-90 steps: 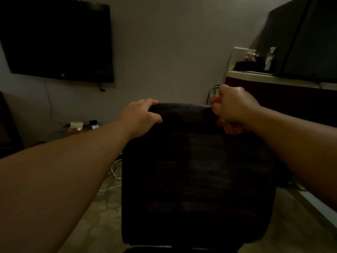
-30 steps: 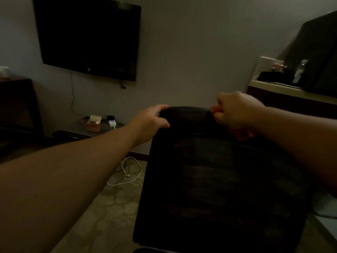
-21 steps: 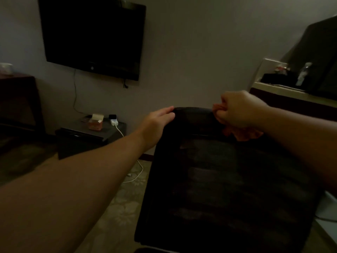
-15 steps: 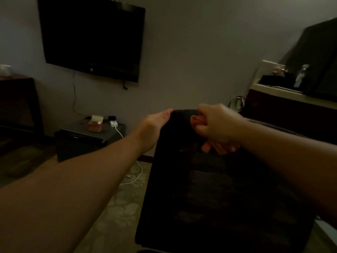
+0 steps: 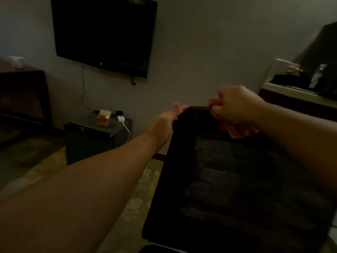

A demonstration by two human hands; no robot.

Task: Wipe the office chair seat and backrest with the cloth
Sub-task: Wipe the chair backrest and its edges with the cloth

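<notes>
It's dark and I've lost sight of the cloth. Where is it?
In the head view, the pinkish cloth is bunched in the right hand, pressed against the top edge of the chair backrest, right of the left hand.

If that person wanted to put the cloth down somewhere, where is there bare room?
The low dark cabinet has bare top left of the orange tissue box; its right side is crowded by the white charger. The black chair backrest top is taken by the left hand and the right hand gripping the reddish cloth.
</notes>
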